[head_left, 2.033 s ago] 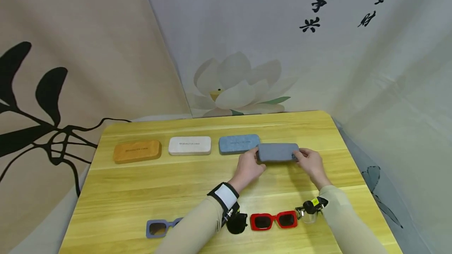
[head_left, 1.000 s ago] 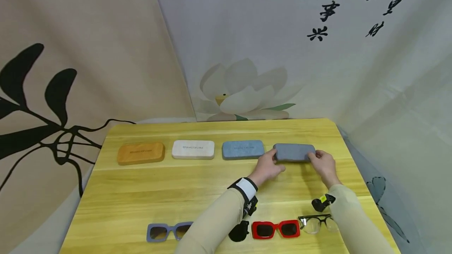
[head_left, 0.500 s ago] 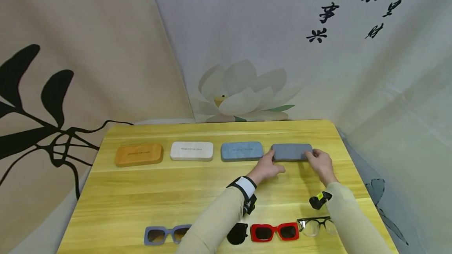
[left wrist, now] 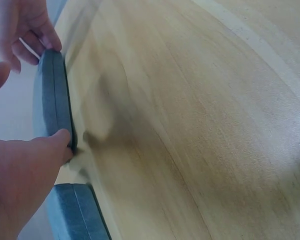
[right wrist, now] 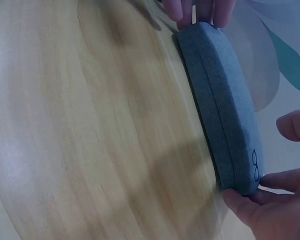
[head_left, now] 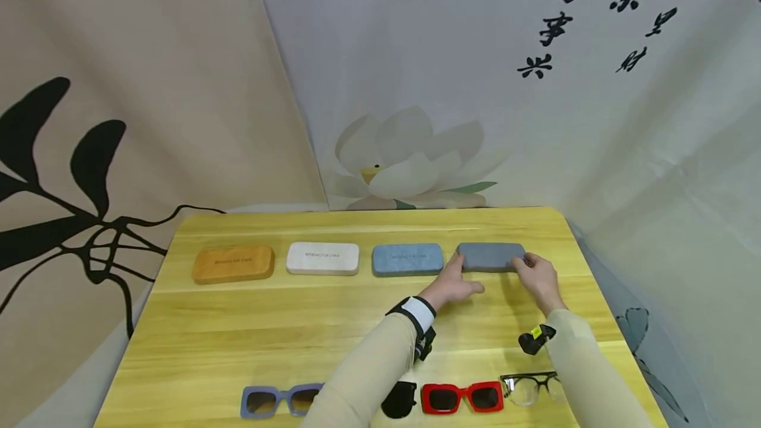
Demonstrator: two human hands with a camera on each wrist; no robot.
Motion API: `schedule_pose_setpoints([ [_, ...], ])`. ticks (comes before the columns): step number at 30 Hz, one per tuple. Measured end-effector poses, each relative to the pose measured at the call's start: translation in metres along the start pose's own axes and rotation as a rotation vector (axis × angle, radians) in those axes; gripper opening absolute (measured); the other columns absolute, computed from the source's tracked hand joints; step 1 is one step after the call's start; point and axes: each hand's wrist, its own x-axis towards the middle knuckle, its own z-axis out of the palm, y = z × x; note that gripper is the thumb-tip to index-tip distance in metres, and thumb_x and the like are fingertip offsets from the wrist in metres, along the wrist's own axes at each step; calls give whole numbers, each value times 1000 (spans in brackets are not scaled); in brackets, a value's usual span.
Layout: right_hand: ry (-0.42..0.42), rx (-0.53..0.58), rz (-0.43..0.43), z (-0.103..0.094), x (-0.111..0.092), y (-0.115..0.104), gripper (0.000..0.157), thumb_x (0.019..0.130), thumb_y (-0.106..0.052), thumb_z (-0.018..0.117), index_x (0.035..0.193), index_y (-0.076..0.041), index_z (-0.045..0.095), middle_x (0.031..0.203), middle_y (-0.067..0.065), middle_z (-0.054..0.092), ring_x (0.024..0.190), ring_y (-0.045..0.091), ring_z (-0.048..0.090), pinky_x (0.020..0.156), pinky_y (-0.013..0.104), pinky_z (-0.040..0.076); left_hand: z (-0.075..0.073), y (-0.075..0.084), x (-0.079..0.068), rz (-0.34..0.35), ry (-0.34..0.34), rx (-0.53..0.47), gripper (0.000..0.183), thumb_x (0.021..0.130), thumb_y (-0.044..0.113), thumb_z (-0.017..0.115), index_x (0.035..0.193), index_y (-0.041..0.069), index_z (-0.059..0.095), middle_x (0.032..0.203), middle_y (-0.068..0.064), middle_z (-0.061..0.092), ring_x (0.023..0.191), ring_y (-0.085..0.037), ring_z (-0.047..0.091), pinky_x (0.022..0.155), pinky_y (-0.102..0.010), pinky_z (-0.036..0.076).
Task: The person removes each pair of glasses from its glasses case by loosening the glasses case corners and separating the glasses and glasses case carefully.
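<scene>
Near edge of the yellow wooden worktop (head_left: pixel 297 322), left to right: blue-grey sunglasses (head_left: pixel 279 400), a black item partly hidden behind the left sleeve, red sunglasses (head_left: pixel 461 396), clear glasses (head_left: pixel 531 388)

Middle: two beige-sleeved forearms reaching away from the viewer, each with a small camera strapped at the wrist

Far row, left to right: orange case (head_left: pixel 233 264), white case (head_left: pixel 323 258), blue case (head_left: pixel 407 259), grey case (head_left: pixel 491 257), all lying flat and closed, set just beside one another in a line

Left hand (head_left: pixel 454 285): fingers loosely extended, fingertips touching the left end of the grey case; the left wrist view shows one fingertip (left wrist: pixel 60 137) against the case edge (left wrist: pixel 52 97)

Right hand (head_left: pixel 535 276): fingers and thumb curled lightly round the right end of the grey case (right wrist: pixel 222 107), pinching that end, as the right wrist view shows

Beyond: hanging cloth with a lotus print and black lettering
</scene>
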Motion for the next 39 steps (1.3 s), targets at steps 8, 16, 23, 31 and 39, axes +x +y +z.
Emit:
schedule_pose_setpoints([
  [8,15,-38,-7,5,0,-3,74,108,-38,46,158,11,23,158,36,32,144,51,35,115,61,37,-1,0,-2,-4,23,15,91,94,28,72,165,5,20,172,-12,15,158,-28,18,125,-43,25],
  [16,-13,-69,-16,7,-4,-5,75,108,-39,45,159,10,21,159,37,29,144,52,35,113,62,39,-9,8,-13,-2,26,10,88,95,33,70,165,8,21,172,-9,19,157,-28,21,125,-44,27],
  [23,28,-132,-134,4,-10,-7,70,108,-33,48,159,9,26,161,36,24,148,55,24,117,66,29,-28,12,-31,42,-9,29,86,99,39,66,166,13,20,172,-7,21,157,-28,23,123,-49,30],
  [31,62,-191,-298,5,-26,-15,67,109,-33,48,157,10,29,162,36,24,146,55,28,116,66,30,-64,2,-62,125,-32,143,84,101,38,63,166,12,17,173,-7,16,157,-29,20,125,-49,25],
  [39,57,-198,-366,9,-37,-20,66,109,-36,49,157,7,33,162,34,25,134,57,42,107,68,40,-95,-18,-89,187,-12,254,83,100,34,64,165,8,20,172,-13,19,157,-33,21,124,-52,25],
])
